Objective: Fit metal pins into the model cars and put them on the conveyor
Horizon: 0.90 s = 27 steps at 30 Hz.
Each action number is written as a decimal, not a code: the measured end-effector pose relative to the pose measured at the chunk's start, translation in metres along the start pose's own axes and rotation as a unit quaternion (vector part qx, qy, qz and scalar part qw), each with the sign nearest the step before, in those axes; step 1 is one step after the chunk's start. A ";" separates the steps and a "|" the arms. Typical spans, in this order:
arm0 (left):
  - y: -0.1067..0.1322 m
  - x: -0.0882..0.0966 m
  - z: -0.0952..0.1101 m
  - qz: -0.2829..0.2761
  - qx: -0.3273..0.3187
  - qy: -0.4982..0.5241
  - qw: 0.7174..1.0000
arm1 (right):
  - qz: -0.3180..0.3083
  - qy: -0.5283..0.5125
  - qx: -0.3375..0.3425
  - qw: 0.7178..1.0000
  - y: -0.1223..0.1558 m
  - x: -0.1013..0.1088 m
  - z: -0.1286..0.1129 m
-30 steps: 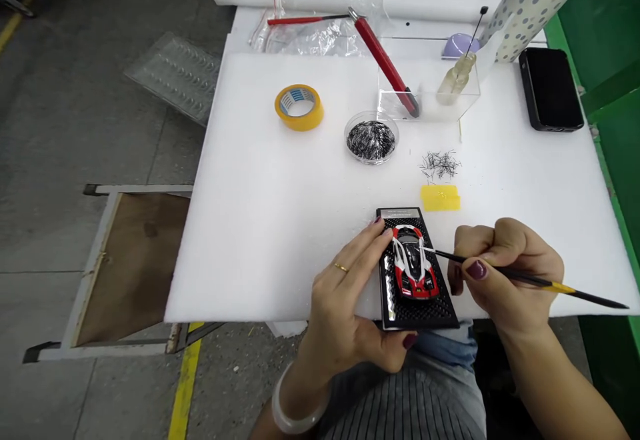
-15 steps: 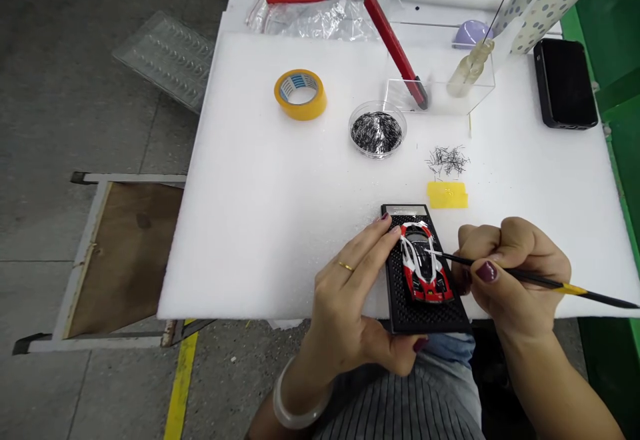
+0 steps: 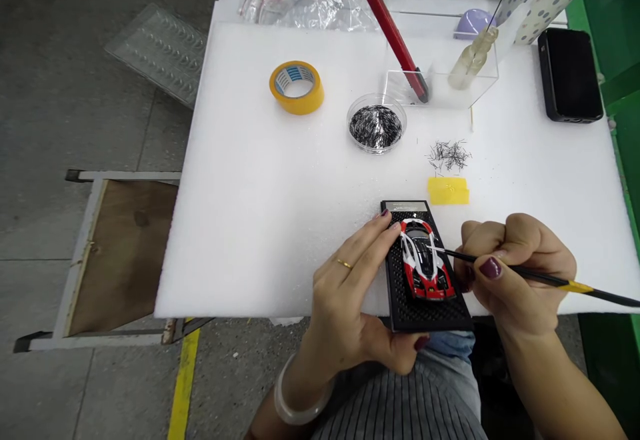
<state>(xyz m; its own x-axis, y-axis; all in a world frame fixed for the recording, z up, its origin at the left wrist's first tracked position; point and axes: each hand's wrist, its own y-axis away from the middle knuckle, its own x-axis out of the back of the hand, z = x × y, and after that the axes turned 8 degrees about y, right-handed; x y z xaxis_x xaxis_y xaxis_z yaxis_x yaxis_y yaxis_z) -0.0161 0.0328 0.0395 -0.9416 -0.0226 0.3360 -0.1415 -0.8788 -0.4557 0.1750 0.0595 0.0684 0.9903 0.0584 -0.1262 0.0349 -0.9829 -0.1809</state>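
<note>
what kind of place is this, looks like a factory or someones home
Most likely a factory or workshop assembly bench, not a home: a foam-covered work table, a dish of tiny black parts, and a model car on its display base, over a concrete floor with a yellow line.

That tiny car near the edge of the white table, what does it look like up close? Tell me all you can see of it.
The model car is a small red and white sports car with a dark cabin and glossy, painted-looking body. It sits upright on a black textured display base with a silver plate at its far end, overhanging the near edge of the white foam mat. The left hand steadies the base, fingertips at the car's side. The right hand holds a thin black brush, its tip on the car's right side.
</note>
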 end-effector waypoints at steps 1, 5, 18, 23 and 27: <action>0.000 0.000 0.000 0.001 -0.002 -0.001 1.000 | -0.001 0.000 0.001 1.000 0.000 0.000 0.000; 0.000 0.000 -0.001 -0.001 -0.003 -0.008 1.000 | 0.003 0.010 -0.005 1.000 0.001 0.000 0.000; 0.000 0.000 0.000 0.009 -0.005 -0.002 1.000 | -0.007 0.002 -0.001 1.000 0.001 0.000 0.001; -0.001 -0.001 0.001 0.006 0.000 -0.004 1.000 | -0.013 0.010 0.001 1.000 0.001 0.001 0.001; -0.001 -0.001 0.001 0.005 0.000 -0.005 1.000 | -0.012 0.009 -0.002 1.000 0.001 0.001 0.001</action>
<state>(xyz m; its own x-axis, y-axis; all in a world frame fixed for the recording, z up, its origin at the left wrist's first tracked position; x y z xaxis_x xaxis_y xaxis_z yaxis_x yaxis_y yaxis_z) -0.0147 0.0333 0.0406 -0.9403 -0.0364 0.3384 -0.1314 -0.8783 -0.4596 0.1759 0.0589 0.0675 0.9915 0.0784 -0.1041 0.0589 -0.9820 -0.1795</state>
